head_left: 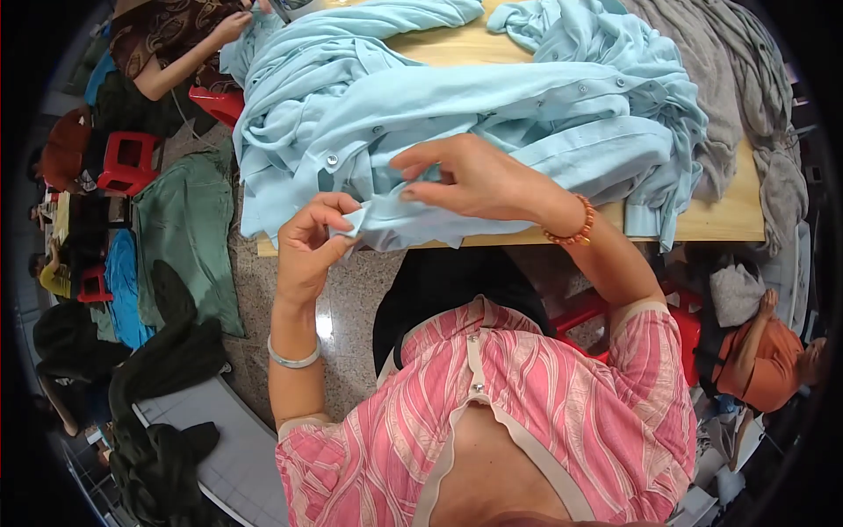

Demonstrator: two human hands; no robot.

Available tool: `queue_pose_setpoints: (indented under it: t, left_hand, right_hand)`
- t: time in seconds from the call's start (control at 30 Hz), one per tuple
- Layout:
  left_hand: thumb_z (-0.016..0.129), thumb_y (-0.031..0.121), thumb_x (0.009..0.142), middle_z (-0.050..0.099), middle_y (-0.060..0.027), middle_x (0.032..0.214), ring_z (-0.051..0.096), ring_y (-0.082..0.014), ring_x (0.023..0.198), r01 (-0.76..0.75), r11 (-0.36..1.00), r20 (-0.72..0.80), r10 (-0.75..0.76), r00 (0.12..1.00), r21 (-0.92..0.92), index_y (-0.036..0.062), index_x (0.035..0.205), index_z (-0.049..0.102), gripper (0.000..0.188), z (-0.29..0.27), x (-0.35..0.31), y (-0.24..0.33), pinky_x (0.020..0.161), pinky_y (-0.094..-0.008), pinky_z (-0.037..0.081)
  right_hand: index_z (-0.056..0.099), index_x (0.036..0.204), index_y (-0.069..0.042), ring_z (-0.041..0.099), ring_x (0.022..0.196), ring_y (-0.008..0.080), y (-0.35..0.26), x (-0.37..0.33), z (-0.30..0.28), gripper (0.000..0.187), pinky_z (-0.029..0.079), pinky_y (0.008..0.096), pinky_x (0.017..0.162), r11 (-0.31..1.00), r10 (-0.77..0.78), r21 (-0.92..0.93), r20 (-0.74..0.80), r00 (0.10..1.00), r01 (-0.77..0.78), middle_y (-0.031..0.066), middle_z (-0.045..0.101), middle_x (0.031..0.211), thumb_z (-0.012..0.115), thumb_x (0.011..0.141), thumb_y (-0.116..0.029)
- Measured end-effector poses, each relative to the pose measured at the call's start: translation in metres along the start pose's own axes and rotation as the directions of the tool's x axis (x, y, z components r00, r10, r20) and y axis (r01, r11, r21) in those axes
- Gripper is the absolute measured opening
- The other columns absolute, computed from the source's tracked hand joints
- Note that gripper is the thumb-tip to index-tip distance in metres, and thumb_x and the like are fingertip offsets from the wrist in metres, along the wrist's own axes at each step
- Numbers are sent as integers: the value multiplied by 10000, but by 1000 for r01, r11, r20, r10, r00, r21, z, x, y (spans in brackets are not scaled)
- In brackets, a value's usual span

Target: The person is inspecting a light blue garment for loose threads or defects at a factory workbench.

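Light blue shirts with clear buttons lie bunched across the wooden table. At the near left edge, my left hand pinches a folded corner of the light blue fabric between thumb and fingers, lifting it a little. My right hand hovers just to the right, over the cloth, its thumb and index finger apart and nothing visible between them. One round button shows on the placket just above my left hand.
Grey fabric drapes over the table's right side. Green cloth and dark garments lie at left. Red stools stand on the floor. Another person's arm reaches in at the far left; someone in orange sits at right.
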State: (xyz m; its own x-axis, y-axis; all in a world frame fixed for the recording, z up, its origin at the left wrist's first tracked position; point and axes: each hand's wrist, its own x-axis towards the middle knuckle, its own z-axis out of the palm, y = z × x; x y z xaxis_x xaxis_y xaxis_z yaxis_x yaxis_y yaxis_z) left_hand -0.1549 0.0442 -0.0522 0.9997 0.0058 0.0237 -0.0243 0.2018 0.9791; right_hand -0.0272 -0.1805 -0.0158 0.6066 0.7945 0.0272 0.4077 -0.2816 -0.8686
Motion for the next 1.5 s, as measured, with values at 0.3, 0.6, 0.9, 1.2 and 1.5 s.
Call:
queue_pose_setpoints:
  t: [0.3,0.6,0.9,1.2,1.5]
  left_hand:
    - [673,-29,768,581,-82,1037,547,-120,940,134,987,-130,-122,984,92,5,1017,583,267,14,0,1,828,-255,453]
    - [679,98,844,615,17,818,520,-35,707,299,934,-29,-299,954,197,-1,987,613,186,25,16,2,640,-190,431]
    - [652,91,844,598,41,752,481,-11,664,183,946,-102,-161,982,267,-2,881,630,102,27,12,-3,571,-179,395]
    - [636,56,774,567,8,661,469,-47,601,93,798,-167,10,986,595,1,810,615,69,33,10,2,529,-226,386]
    - [633,74,849,586,-35,766,516,-80,661,-28,825,-228,188,955,565,-18,966,625,148,13,22,27,619,-232,428]
  right_hand:
    - [652,890,24,477,538,66,0,14,6,202,384,249,491,959,177,171,267,947,-227,10,561,617,607,863,-171]
    - [649,883,-5,478,532,52,8,16,8,277,387,224,492,867,235,354,326,916,-349,-3,551,593,570,920,-268]
    - [628,883,14,522,611,118,3,7,23,146,411,262,541,989,-107,105,31,994,103,50,595,739,682,805,-97]
    - [606,874,18,513,588,125,-2,8,32,116,413,271,529,976,-187,86,-129,974,199,66,577,734,647,795,-56]
    - [604,856,25,535,566,108,-3,11,31,107,431,273,518,979,-28,201,-6,1000,29,64,588,652,591,770,-37]
